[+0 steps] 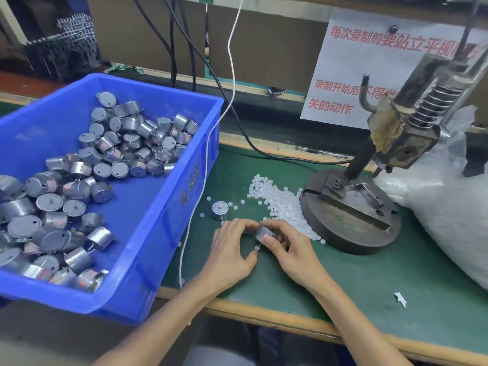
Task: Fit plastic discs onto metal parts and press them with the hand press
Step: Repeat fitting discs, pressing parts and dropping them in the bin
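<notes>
Blue plastic bin [148, 233], far left of the grey iron hand press [351, 207], held a heap of short silver metal cylinders [105, 154]. A thin white cable [208, 143] hung down the bin's wall on the side facing the press. On the green bench mat [369, 273], left of the press base, a lone silver cylinder [220, 210] stood upright with stray discs around it.

Nearer the person, still left of the press, the left hand [232, 249] had its fingers bent, their tips meeting the end of a held silver cylinder [264, 235]; its thumb lay apart below. Whether those fingertips pinched a disc could not be told. The right hand [287, 249] gripped that cylinder between thumb and curled fingers, tilted, just off the press base's front left edge.

A pile of small white plastic discs [280, 204] lay against the left edge of the press base, beyond both hands. Right of the press slumped a clear plastic bag [449, 207].
</notes>
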Demonstrator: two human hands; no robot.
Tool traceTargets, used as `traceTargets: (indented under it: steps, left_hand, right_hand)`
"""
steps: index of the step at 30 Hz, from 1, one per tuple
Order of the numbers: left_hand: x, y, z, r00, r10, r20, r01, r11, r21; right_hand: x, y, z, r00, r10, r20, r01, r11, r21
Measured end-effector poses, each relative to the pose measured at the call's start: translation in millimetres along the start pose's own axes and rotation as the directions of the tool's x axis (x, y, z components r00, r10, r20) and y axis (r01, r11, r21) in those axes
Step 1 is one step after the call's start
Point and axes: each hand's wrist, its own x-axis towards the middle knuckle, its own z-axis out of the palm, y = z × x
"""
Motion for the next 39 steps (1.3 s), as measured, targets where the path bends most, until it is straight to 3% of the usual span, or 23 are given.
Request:
traceTargets:
  steps: [12, 19, 25, 35, 39]
  left_hand:
    - [-1, 2, -1, 0.999, -0.033, 0.004, 0.034, 0.999, -0.029]
    - [-1, 3, -2, 0.998, -0.056, 0.004, 0.057, 0.995, -0.085]
    - [-1, 3, -2, 0.998, -0.066, -0.005, 0.065, 0.993, -0.101]
    - [-2, 6, -4, 0.996, -0.084, -0.015, 0.082, 0.989, -0.123]
    - [-1, 6, -4, 0.997, -0.075, 0.018, 0.076, 0.991, -0.111]
  right_hand:
    - [-3, 4, 4, 0.995, -0.096, 0.011, 0.096, 0.984, -0.149]
    - [-10, 3, 10, 0.933, -0.359, 0.033, 0.338, 0.84, -0.424]
    - [-10, 5, 11, 0.911, -0.41, 0.047, 0.396, 0.836, -0.381]
    - [-8, 10, 11, 0.945, -0.318, 0.073, 0.323, 0.877, -0.357]
    - [-9, 8, 8, 0.987, -0.158, 0.004, 0.157, 0.977, -0.142]
